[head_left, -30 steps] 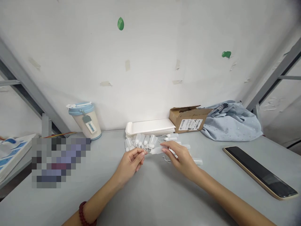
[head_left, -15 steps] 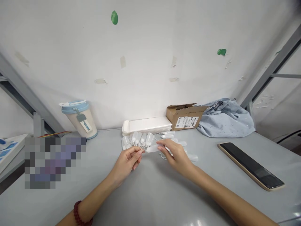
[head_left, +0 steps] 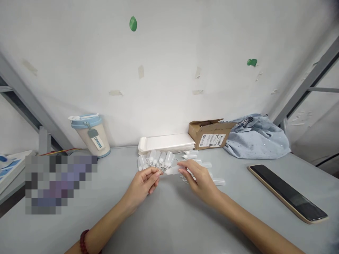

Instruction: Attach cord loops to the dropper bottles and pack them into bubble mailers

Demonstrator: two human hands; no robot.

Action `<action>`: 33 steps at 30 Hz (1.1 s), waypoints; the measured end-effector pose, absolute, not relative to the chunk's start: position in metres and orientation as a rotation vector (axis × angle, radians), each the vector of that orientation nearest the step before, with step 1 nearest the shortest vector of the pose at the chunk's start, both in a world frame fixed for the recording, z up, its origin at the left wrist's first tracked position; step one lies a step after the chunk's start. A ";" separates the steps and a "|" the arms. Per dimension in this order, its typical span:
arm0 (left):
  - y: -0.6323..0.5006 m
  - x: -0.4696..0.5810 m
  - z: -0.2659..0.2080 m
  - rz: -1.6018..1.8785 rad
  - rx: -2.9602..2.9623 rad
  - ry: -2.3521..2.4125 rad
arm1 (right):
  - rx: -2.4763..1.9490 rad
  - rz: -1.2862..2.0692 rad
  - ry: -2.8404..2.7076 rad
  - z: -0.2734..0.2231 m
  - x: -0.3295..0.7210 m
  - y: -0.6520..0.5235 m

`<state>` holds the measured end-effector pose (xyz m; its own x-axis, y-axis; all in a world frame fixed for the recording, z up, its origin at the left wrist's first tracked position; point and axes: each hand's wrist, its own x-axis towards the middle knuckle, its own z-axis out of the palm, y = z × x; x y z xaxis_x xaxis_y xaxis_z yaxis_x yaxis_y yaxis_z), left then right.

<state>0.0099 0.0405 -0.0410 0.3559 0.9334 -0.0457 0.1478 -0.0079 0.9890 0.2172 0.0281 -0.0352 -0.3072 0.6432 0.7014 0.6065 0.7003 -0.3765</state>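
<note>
My right hand [head_left: 200, 178] pinches a small translucent plastic bottle [head_left: 172, 170] by its right end, thumb below and fingers above. The bottle lies sideways in the air, its narrow white tip toward my left hand [head_left: 145, 183]. My left hand is closed, thumb against fingertips, on a thin white cord [head_left: 161, 171] at that tip. Just behind the hands lie several similar small bottles [head_left: 152, 157] in a bunch with white cords among them. More such bottles [head_left: 218, 182] lie to the right, partly hidden by my right hand.
A stack of flat white boxes [head_left: 169, 141] stands against the wall, beside an open cardboard box [head_left: 209, 135]. Light blue cloth [head_left: 256, 137] is heaped at the right, behind a phone [head_left: 287, 192]. At the left are a blue-lidded cup [head_left: 91, 135] and a blurred-out item [head_left: 60, 185].
The view has shifted slightly, so the scene sits a little lower and farther right. Both hands keep almost the same hold on the bottle and cord.
</note>
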 end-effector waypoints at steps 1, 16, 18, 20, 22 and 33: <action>0.041 0.010 -0.041 0.848 1.460 1.045 | -0.956 0.046 -2.006 -0.035 0.217 0.028; 0.033 0.016 -0.039 0.874 1.432 1.162 | -0.894 -0.074 -2.051 -0.038 0.210 0.022; 0.031 0.017 -0.038 0.864 1.404 1.160 | -0.893 -0.056 -2.033 -0.038 0.210 0.022; 0.030 0.018 -0.038 0.863 1.398 1.145 | -0.894 -0.046 -2.020 -0.039 0.210 0.021; 0.029 0.018 -0.039 0.868 1.411 1.130 | -0.890 -0.040 -2.015 -0.039 0.210 0.021; 0.025 0.018 -0.038 0.948 1.515 1.139 | -0.969 0.048 -1.909 -0.034 0.214 0.023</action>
<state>0.0180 0.0250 -0.0376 0.2558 0.9663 0.0275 0.2028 -0.0815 0.9758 0.2137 0.0226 -0.0339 -0.2243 0.6402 0.7347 0.6026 0.6836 -0.4117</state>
